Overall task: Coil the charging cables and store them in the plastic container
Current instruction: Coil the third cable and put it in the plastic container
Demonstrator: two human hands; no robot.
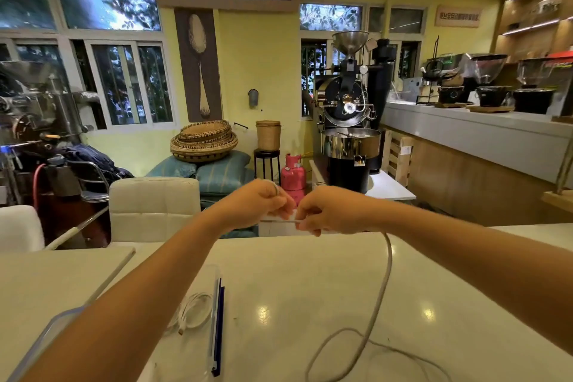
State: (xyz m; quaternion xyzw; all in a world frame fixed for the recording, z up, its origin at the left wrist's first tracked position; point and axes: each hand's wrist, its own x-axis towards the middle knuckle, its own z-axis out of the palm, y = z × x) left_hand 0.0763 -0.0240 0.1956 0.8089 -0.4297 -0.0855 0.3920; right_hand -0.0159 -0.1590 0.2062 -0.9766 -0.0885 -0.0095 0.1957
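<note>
Both hands are up beyond the far end of the plastic container [218,316], close together, almost touching. The left hand [259,203] has its fingers curled tight around the white cable [385,270], and a bit of cable shows over its knuckles. The right hand [328,215] pinches the same cable with curled fingers, a short taut stretch running between the two fists. From the right hand the cable drops to the right of the container and lies in loose loops on the white table [294,273]. Inside the container, a coiled white cable [195,308] rests against its right wall, with the left forearm crossing over the container.
</note>
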